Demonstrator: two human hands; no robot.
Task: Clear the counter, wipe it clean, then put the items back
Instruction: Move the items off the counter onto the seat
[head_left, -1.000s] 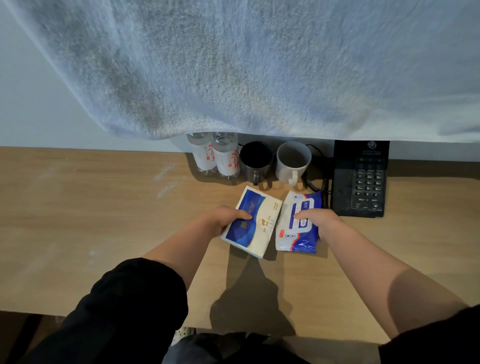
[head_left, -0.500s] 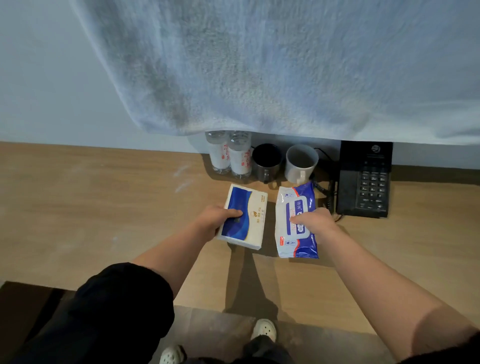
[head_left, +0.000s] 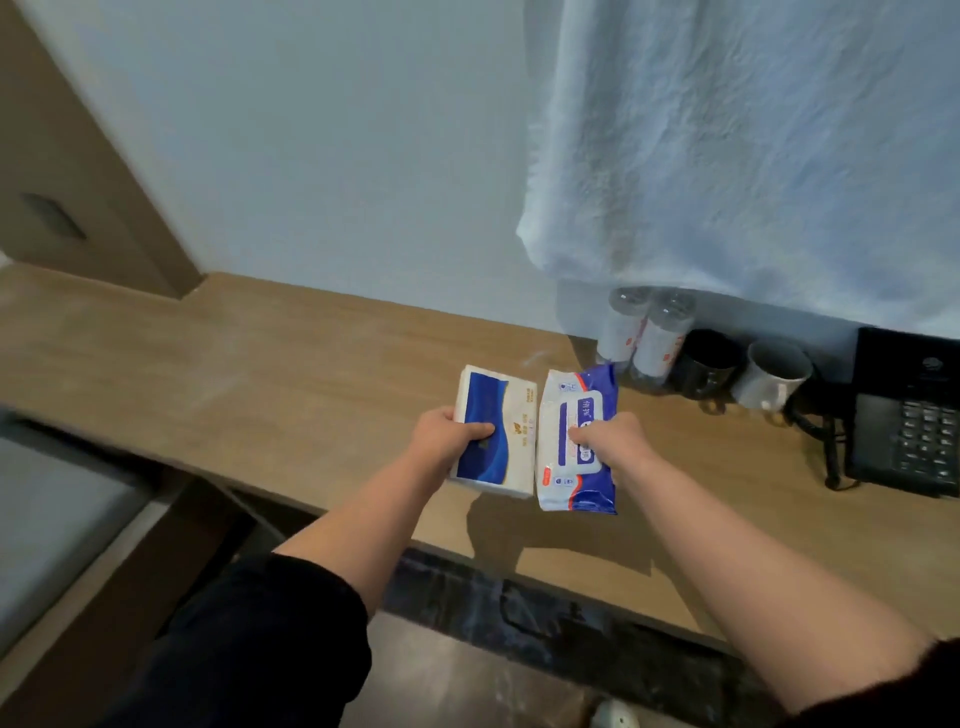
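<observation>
White towel (head_left: 753, 156) hides the two bottles' (head_left: 641, 338) tops; telephone (head_left: 909, 415) cut off at right edge; pack print illegible.

Left arm: reaches forward from the lower left, black sleeve pushed up above the elbow, forearm bare.
Left hand (head_left: 441, 436): closed on the left edge of a tissue pack (head_left: 496, 431), thumb on top, fingers beneath it.
Right arm: comes in from the lower right corner, forearm bare, extended over the front edge of the counter (head_left: 260, 395).
Right hand (head_left: 613, 441): knuckles up, clamped around a wet-wipes pack (head_left: 576, 441).
</observation>
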